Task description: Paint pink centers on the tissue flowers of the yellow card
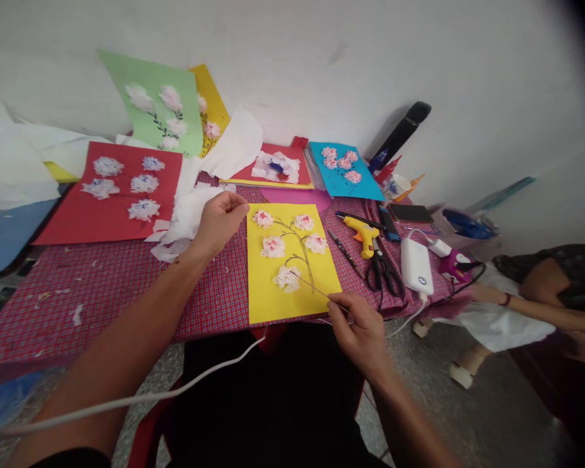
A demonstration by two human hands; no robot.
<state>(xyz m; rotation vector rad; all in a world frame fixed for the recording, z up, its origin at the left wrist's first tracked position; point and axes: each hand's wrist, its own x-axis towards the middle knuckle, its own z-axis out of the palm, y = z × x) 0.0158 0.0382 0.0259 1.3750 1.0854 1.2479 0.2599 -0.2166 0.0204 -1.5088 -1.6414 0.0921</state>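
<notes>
Nearest to us, a white cable [127, 400] lies over our left forearm. Our right hand [358, 331] has its grip closed on one thin stem [316, 291], held between the fingertips. The tip of this stem is over the yellow card [292, 260], which lies on the checked red bench [102, 305] and carries five paper flowers. Our left hand [219, 224] is half curled beside the card, near white tissue pieces [185, 218]; we cannot tell if this grip holds something. To the right are one glue gun [363, 234], one pair of scissors [383, 273] and one white charger [416, 265]. Farther left is one red sheet [112, 192] with five white flowers. Behind it stands one green card [151, 104].
</notes>
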